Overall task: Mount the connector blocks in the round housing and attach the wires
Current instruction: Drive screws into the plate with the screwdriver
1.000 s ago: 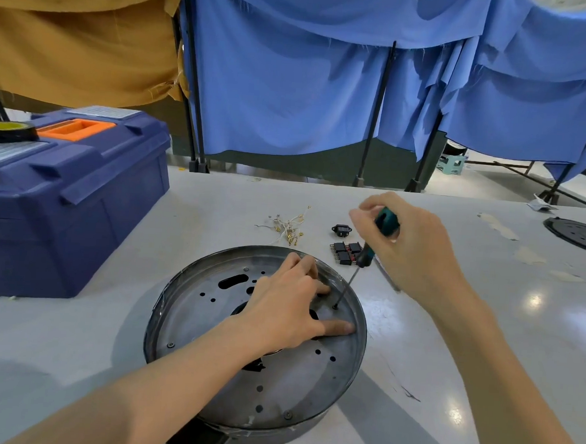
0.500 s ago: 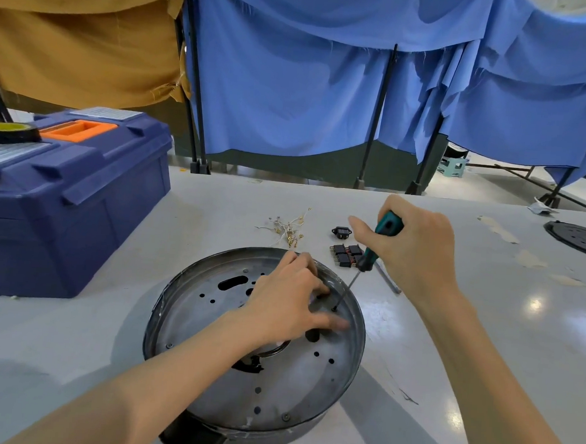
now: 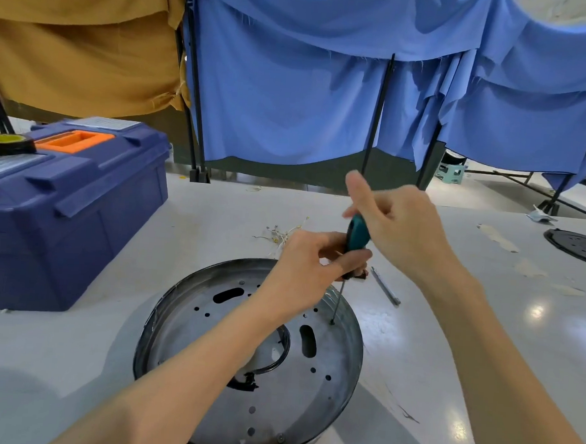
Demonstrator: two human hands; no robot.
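1. A round metal housing sits open side up on a pale table, near the viewer and centred. Its floor has slots and small holes.
2. A screwdriver with a teal handle stands almost upright. Its thin shaft runs down to a hole in the far right part of the housing floor.
3. The left hand reaches over the housing. Its fingers and thumb pinch the lower end of the handle.
4. The right hand is at the top of the handle, thumb pointing up and fingers loosely curled. It is blurred, so I cannot tell whether it actually grips the handle.
5. A small tangle of thin wires lies on the table just beyond the housing, partly hidden by the left hand.
6. A slim metal rod lies on the table just right of the housing.
7. A dark blue toolbox with an orange grip stands at the left. White labels on its lid carry print too small to read. A yellow and black tape roll rests on top.
8. A black round disc lies at the far right edge of the table.
9. Blue cloth and brown cloth hang on dark stands behind the table.
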